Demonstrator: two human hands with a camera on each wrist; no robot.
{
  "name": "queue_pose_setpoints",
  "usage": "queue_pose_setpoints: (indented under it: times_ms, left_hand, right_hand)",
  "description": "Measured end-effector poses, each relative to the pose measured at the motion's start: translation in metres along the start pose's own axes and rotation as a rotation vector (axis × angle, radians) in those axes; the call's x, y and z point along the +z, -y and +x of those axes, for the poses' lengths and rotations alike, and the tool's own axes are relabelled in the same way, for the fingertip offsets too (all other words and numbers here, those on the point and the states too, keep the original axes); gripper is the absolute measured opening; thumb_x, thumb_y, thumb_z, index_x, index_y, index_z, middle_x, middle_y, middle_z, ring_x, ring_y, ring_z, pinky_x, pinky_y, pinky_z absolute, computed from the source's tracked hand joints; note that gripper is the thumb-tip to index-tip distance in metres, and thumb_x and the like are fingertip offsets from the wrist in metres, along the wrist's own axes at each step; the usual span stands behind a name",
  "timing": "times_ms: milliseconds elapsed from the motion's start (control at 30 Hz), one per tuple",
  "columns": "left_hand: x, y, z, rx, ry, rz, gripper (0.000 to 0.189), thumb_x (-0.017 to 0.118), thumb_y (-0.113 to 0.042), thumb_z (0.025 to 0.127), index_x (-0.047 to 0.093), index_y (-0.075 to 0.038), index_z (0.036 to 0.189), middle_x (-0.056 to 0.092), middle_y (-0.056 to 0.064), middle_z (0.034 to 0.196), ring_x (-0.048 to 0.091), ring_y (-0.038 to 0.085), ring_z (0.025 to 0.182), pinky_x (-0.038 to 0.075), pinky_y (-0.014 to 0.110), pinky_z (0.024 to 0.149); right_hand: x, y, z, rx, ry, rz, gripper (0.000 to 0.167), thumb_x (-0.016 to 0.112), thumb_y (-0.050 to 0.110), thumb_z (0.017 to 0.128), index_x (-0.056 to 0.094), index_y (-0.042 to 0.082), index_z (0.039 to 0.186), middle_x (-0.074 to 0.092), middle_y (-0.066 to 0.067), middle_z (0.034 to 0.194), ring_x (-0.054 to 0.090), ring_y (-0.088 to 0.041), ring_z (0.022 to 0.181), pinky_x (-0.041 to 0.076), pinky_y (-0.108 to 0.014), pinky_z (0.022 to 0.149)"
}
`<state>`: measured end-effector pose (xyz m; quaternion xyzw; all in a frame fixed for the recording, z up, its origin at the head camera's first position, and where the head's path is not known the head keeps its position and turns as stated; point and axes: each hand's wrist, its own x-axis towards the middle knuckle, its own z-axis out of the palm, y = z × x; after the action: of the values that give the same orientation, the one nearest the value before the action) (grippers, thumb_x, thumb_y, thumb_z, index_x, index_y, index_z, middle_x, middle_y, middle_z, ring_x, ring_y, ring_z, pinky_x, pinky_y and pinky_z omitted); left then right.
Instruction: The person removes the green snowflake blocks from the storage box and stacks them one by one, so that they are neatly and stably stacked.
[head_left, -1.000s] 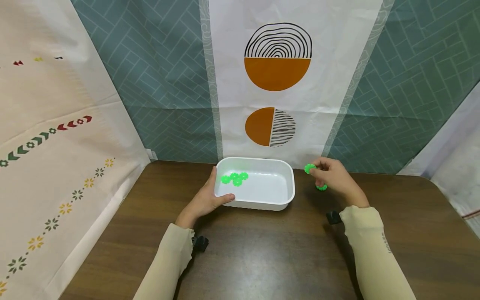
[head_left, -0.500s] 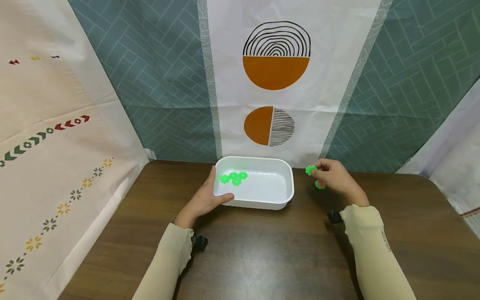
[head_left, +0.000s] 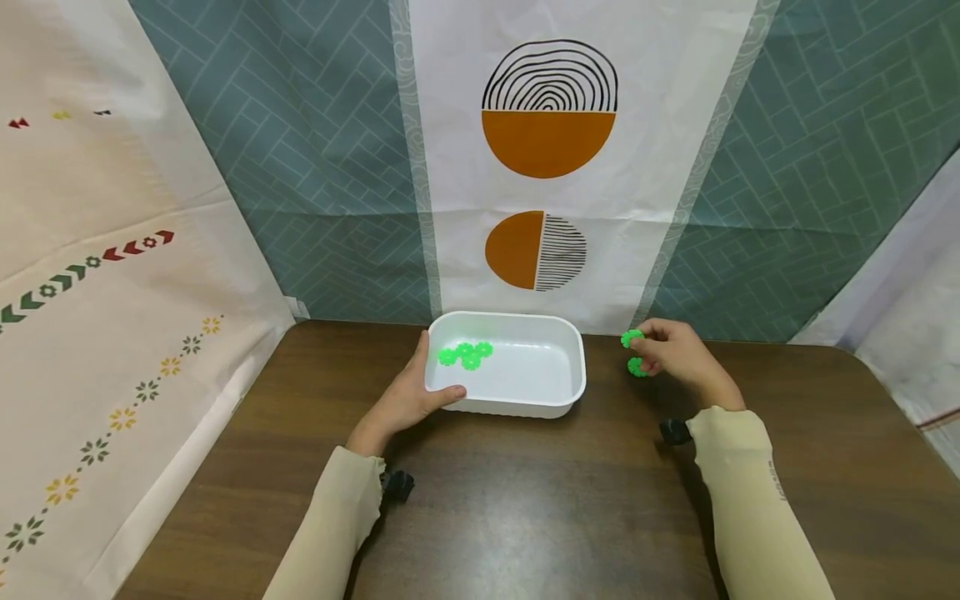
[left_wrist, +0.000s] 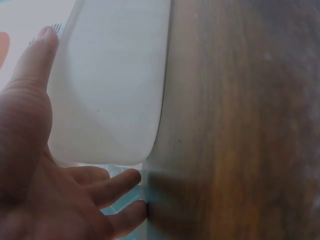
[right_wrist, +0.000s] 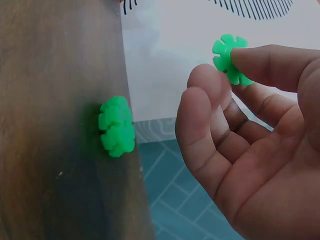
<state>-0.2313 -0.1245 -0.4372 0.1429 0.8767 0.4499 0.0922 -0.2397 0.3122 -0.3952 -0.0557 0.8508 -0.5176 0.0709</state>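
Observation:
A white plastic tray (head_left: 525, 410) stands toward the back of the table, with several green notched discs (head_left: 470, 361) in its left part. My left hand (head_left: 408, 398) holds the tray's left end, thumb over the front rim and fingers along the short side. Right of the tray, my right hand (head_left: 675, 354) pinches one green snowflake disc (right_wrist: 227, 60) between thumb and fingertips. Below that hand, more green discs (right_wrist: 116, 126) sit close together on the table, partly behind the fingers in the head view.
The brown wooden table (head_left: 487, 508) ends at a hanging cloth (head_left: 345, 167) with printed patterns just behind the tray. A pale patterned cloth (head_left: 135, 350) borders the left side. Black wrist straps (head_left: 397, 486) show at both cuffs.
My right hand has shifted slightly right with the pinched disc, and more of the green piece on the table shows. The left hand stays on the tray; the head view has drifted a little.

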Motion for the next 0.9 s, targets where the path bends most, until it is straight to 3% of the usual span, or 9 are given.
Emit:
queue_pose_setpoints:
  times_ms: [200,533,900]
  left_hand:
    - [0.0,0.002,0.0,-0.005,0.001,0.0,0.127,0.081,-0.048,0.083,-0.013,-0.014,0.161,0.004,0.012,0.168,0.031,0.033,0.141,0.027,0.054,0.113]
    - [0.0,0.003,0.0,0.025,0.007,-0.027,0.127,0.081,-0.048,0.083,-0.013,-0.015,0.161,0.006,0.012,0.167,0.035,0.034,0.137,0.028,0.055,0.112]
    - [0.0,0.003,0.001,0.028,0.003,-0.019,0.126,0.082,-0.046,0.083,-0.012,-0.014,0.162,0.007,0.013,0.167,0.035,0.035,0.137,0.028,0.055,0.112]
  right_hand:
    - [-0.001,-0.008,0.0,0.022,-0.018,0.068,0.025,0.061,0.01,0.102,0.058,-0.012,0.114,0.066,-0.019,0.095,0.066,-0.025,0.071,0.057,-0.034,0.066]
    - [-0.002,-0.017,0.002,0.045,-0.047,0.094,0.037,0.052,0.008,0.106,0.049,-0.01,0.138,0.057,-0.024,0.095,0.059,-0.014,0.066,0.055,-0.03,0.065]
    - [-0.002,-0.022,0.002,0.044,-0.081,0.094,0.032,0.056,0.006,0.104,0.049,-0.01,0.131,0.063,-0.028,0.095,0.062,-0.014,0.064,0.056,-0.031,0.063]
